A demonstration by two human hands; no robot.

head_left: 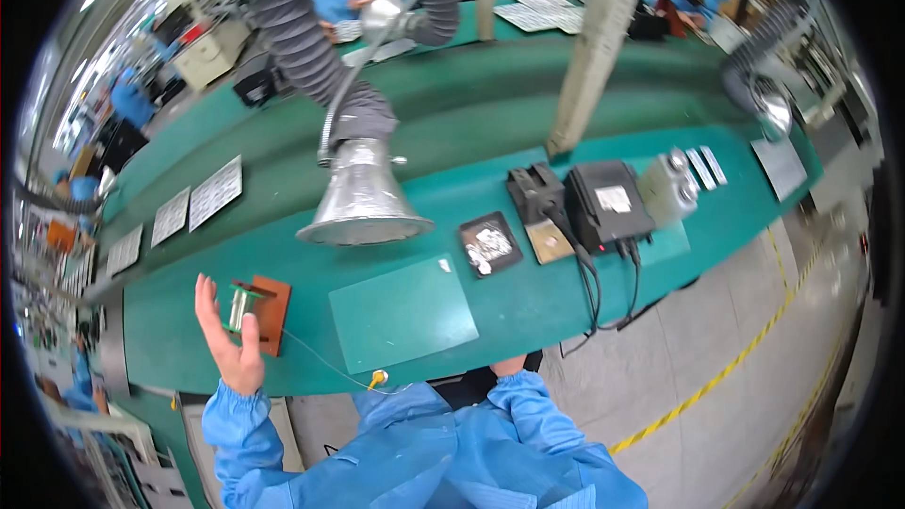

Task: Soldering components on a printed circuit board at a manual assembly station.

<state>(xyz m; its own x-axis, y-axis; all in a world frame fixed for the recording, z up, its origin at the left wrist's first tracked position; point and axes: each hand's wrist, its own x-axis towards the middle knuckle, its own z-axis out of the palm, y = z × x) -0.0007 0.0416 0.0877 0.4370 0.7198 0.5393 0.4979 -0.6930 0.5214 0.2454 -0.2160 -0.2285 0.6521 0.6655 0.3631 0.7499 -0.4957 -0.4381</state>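
My left hand (231, 349) is raised at the left of the bench, its fingers stretched up and its thumb apart. Between thumb and fingers, from this angle, appears a green-ended spool of silvery wire (242, 309) on an orange-brown stand (273, 316). Whether the hand touches the spool is unclear. A thin strand runs from the stand to a small yellow piece (378, 378) at the bench's front edge. Only the wrist part of my right hand (509, 366) shows by that edge; its fingers are hidden. A translucent green mat (403, 314) lies between the hands.
A metal fume hood (366, 198) hangs over the bench on a grey hose. Right of the mat are a dark tray (490, 243) with silvery scraps, a soldering-iron stand (539, 203), a black power unit (608, 207) and clear bottles (669, 188). A post (599, 47) rises behind; co-workers sit opposite.
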